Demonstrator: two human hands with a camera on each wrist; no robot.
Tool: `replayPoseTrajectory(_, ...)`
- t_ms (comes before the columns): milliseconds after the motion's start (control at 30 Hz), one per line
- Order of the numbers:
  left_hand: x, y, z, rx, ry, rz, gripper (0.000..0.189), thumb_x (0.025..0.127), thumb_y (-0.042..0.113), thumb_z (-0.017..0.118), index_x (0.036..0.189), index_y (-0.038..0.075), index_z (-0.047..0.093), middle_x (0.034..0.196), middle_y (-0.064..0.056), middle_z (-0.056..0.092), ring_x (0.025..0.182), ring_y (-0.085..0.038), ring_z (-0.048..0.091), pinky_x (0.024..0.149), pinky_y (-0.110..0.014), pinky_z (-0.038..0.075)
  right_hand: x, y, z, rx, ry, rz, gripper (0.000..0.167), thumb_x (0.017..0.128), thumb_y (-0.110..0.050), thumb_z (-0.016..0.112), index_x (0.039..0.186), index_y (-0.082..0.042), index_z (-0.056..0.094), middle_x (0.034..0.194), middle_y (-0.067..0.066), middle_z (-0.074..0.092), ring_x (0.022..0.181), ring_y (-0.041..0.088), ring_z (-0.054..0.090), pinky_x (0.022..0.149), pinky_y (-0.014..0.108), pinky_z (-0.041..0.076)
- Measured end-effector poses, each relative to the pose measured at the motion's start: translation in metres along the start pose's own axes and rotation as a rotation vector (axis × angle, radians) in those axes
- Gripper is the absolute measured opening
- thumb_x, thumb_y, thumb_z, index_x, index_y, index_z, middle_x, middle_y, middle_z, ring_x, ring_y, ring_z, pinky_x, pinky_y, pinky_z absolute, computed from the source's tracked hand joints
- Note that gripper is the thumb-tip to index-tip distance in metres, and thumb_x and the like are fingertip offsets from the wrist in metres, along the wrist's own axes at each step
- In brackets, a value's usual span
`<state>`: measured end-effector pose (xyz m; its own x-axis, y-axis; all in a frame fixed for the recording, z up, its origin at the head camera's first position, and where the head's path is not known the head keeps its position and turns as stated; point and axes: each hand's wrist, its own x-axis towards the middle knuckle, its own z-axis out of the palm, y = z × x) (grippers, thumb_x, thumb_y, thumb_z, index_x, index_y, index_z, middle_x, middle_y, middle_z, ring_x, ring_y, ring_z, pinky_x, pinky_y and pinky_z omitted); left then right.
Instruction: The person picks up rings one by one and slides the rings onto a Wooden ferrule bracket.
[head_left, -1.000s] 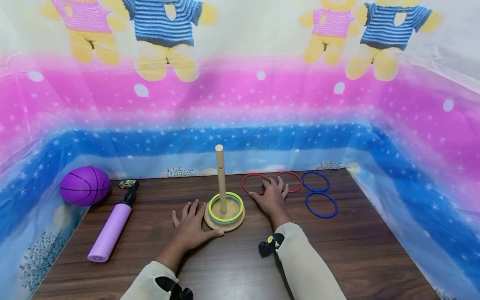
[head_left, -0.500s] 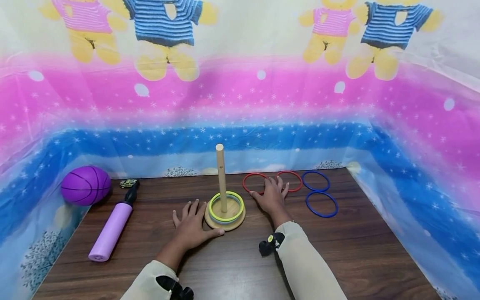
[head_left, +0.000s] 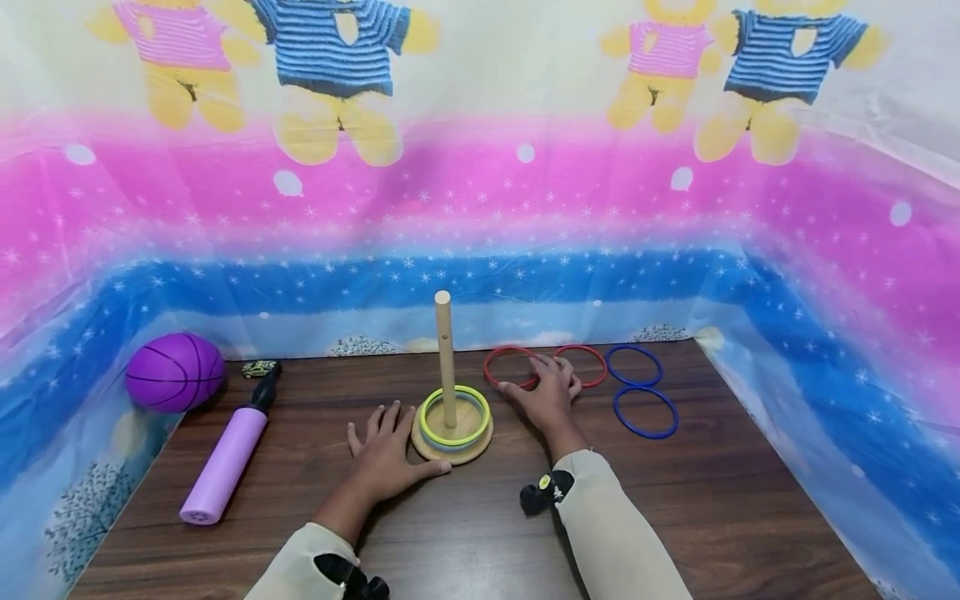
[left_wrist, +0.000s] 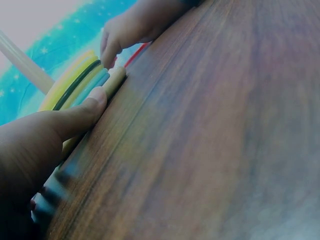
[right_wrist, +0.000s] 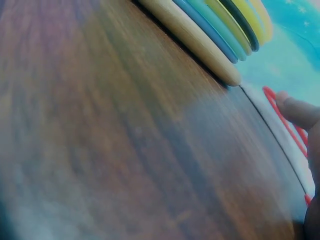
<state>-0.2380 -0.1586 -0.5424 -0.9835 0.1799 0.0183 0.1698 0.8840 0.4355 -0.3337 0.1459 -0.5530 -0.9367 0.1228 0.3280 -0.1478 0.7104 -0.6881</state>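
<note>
A wooden peg (head_left: 446,350) rises from a round wooden base (head_left: 461,457) on the table. Stacked low around it are several rings, with a yellow ring (head_left: 487,410) on top. My left hand (head_left: 384,460) lies at the base's left side, fingers spread and thumb along the front edge. Off to the right of the peg, my right hand (head_left: 549,402) pinches the near side of a red ring (head_left: 489,358). In the right wrist view the thumb (right_wrist: 296,111) meets that ring's edge. Its fingers partly cover a second red ring (head_left: 604,365).
Two blue rings (head_left: 677,414) lie to the right of the red ones. On the left are a purple basketball (head_left: 175,372), a lilac hand pump (head_left: 225,467) and a small toy car (head_left: 259,368). A printed cloth (head_left: 480,200) hangs behind the table.
My right hand's fingers have drawn in closer together at the red ring. The left hand keeps its place at the base. The whole head view has shifted slightly.
</note>
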Motion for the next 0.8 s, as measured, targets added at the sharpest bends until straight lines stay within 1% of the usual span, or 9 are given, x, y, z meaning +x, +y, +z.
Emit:
replayPoseTrajectory(200, -0.001, 0.001, 0.0, 0.001, 0.001, 0.007, 0.125, 0.079, 0.091, 0.071, 0.172, 0.014, 0.037, 0.181, -0.023, 0.024, 0.168, -0.051, 0.014, 0.122, -0.089, -0.002, -0.003, -0.001, -0.002, 0.076, 0.016, -0.026, 0.08, 0.088, -0.049, 0.092, 0.153, -0.011, 0.065, 0.164, 0.012, 0.055, 0.161, 0.043, 0.026, 0.127, 0.073, 0.007)
replayPoseTrajectory(367, -0.001, 0.003, 0.0, -0.009, 0.0, 0.009, 0.124, 0.08, 0.09, 0.073, 0.172, 0.015, 0.037, 0.181, -0.023, 0.024, 0.168, -0.052, 0.013, 0.122, -0.089, -0.003, -0.005, -0.004, -0.005, 0.159, 0.061, -0.061, 0.074, 0.087, -0.044, 0.094, 0.149, -0.012, 0.069, 0.162, 0.009, 0.057, 0.159, 0.043, 0.027, 0.126, 0.072, 0.01)
replayPoseTrajectory(500, -0.001, 0.004, 0.0, -0.005, 0.002, 0.005, 0.124, 0.08, 0.089, 0.073, 0.172, 0.015, 0.038, 0.18, -0.023, 0.025, 0.168, -0.052, 0.014, 0.122, -0.09, -0.002, -0.005, -0.006, -0.007, 0.215, 0.094, -0.094, 0.071, 0.086, -0.039, 0.095, 0.147, -0.012, 0.071, 0.162, 0.011, 0.057, 0.158, 0.045, 0.029, 0.124, 0.074, 0.013)
replayPoseTrajectory(633, -0.001, 0.004, 0.0, 0.001, 0.007, 0.0, 0.123, 0.08, 0.089, 0.074, 0.172, 0.015, 0.038, 0.18, -0.023, 0.026, 0.167, -0.052, 0.015, 0.121, -0.09, -0.001, -0.004, -0.01, -0.008, 0.265, 0.136, -0.135, 0.071, 0.085, -0.035, 0.097, 0.145, -0.008, 0.071, 0.161, 0.015, 0.058, 0.156, 0.048, 0.032, 0.123, 0.077, 0.014)
replayPoseTrajectory(733, -0.001, 0.004, 0.0, 0.006, 0.008, -0.004, 0.123, 0.08, 0.089, 0.074, 0.172, 0.015, 0.038, 0.18, -0.023, 0.025, 0.167, -0.052, 0.015, 0.121, -0.09, -0.001, -0.003, -0.017, -0.011, 0.301, 0.172, -0.167, 0.071, 0.083, -0.033, 0.098, 0.144, -0.006, 0.072, 0.16, 0.016, 0.06, 0.154, 0.048, 0.035, 0.122, 0.079, 0.013)
replayPoseTrajectory(800, -0.001, 0.003, 0.0, 0.004, 0.007, -0.005, 0.124, 0.08, 0.09, 0.073, 0.172, 0.015, 0.038, 0.18, -0.023, 0.025, 0.168, -0.052, 0.014, 0.122, -0.09, -0.002, -0.002, -0.025, -0.015, 0.324, 0.19, -0.183, 0.07, 0.082, -0.031, 0.099, 0.143, -0.007, 0.073, 0.159, 0.016, 0.061, 0.153, 0.046, 0.037, 0.122, 0.078, 0.015)
